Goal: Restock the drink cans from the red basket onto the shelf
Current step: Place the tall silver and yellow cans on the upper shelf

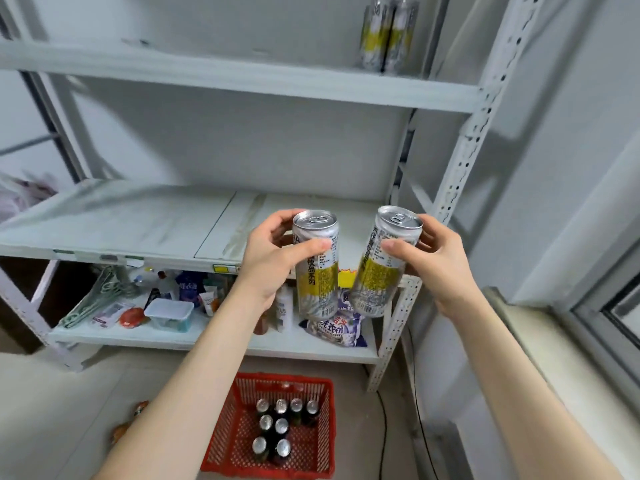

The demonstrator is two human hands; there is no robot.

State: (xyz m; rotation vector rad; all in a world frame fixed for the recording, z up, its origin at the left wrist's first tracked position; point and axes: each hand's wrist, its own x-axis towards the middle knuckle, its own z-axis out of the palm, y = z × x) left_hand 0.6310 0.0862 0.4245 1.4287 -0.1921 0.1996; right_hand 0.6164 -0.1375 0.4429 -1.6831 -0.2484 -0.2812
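L hand [273,263] grips upright silver-yellow can [317,271] (label reads 饮品系列), R hand [441,263] grips a tilted second can [379,271], both held before mid shelf [121,220]; more cans [281,426] in red basket [328,427] on floor.

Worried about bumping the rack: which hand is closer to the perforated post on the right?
Right. The right hand, gripping a can, is right beside the perforated post; the left hand, gripping the other can, is well left of it.
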